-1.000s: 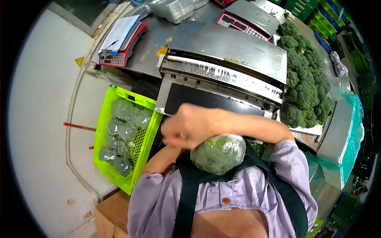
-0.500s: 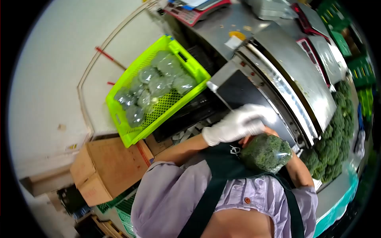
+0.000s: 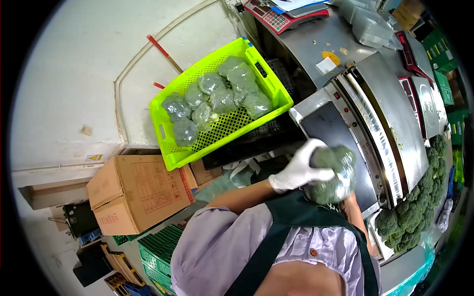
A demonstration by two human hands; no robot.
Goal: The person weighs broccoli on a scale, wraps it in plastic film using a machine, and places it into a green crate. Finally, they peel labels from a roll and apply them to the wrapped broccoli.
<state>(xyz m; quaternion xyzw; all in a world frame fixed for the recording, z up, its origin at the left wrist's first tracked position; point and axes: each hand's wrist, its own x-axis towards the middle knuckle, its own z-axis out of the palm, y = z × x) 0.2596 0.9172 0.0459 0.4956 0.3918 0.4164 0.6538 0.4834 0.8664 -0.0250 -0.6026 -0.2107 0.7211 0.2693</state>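
Note:
A broccoli head (image 3: 332, 182) wrapped in clear film is held up in front of my apron, over the front edge of the wrapping machine (image 3: 335, 133). My left hand (image 3: 306, 168), in a white glove, grips its left side, with the thumb across the front. My bare right hand (image 3: 349, 201) supports it from the lower right; its fingers are mostly hidden behind the broccoli. To the left, a lime-green crate (image 3: 222, 138) holds several film-wrapped heads (image 3: 223, 100).
Unwrapped broccoli (image 3: 412, 214) is piled at the right beside the machine. Red scales (image 3: 284, 17) stand on the steel table (image 3: 311, 44). A cardboard box (image 3: 143, 195) sits at the lower left above green crates (image 3: 160, 251).
My gloved left hand has come down from above the broccoli and closed on its left side. The broccoli has been raised and turned. The camera view has shifted.

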